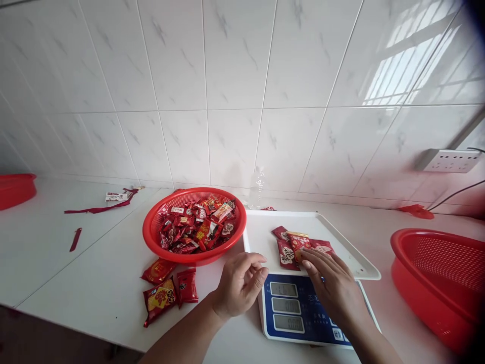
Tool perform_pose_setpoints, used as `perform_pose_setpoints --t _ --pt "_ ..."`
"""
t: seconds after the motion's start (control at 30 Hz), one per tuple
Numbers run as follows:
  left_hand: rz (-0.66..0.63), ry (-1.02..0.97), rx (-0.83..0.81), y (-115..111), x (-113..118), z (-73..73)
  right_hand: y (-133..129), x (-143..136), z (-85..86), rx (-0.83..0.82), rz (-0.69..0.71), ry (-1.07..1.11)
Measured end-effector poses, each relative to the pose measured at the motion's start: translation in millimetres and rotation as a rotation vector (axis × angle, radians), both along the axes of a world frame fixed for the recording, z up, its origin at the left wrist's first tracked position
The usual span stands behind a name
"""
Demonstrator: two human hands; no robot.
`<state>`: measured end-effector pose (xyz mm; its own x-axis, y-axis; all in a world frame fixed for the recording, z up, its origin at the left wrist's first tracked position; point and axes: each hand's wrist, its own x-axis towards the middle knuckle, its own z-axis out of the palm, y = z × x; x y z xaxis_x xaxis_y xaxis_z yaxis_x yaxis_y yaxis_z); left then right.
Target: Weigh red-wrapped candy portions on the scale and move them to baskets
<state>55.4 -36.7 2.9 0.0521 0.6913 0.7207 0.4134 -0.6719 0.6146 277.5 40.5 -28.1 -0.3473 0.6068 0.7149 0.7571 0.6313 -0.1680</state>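
Observation:
Several red snack packets [288,253] lie on the white tray [261,227] of a blue digital scale [280,333]. My right hand [331,280] reaches over the scale's front, its fingertips at the near edge of these packets; the fingers are fairly straight with nothing gripped between them. Left of the scale, my left hand [242,283] hovers with fingers curled and the thumb apart from them, holding nothing visible. A red basket [149,237] full of wrapped snacks stands behind it to the left. Three loose packets [161,301] lie in front of that basket.
Another red basket [409,278] stands at the right, and part of one [17,191] shows at the far left. A clear bottle [256,189] is by the tiled wall. A dark red ribbon [100,208] lies at the back left; a power strip [450,161] is on the wall.

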Motion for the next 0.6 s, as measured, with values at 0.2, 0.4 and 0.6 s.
perform_pose_setpoints --t 0.2,0.4,0.6 --pt "0.229 0.342 -0.277 -6 -55 49.5 -7 4 6.0 0.094 0.075 0.114" --pt "0.494 0.563 -0.787 7 -178 83.5 -20 11 2.2 0.13 0.133 0.225" --pt "0.436 0.59 -1.029 27 -214 75.1 -25 12 6.4 0.084 0.155 0.314"
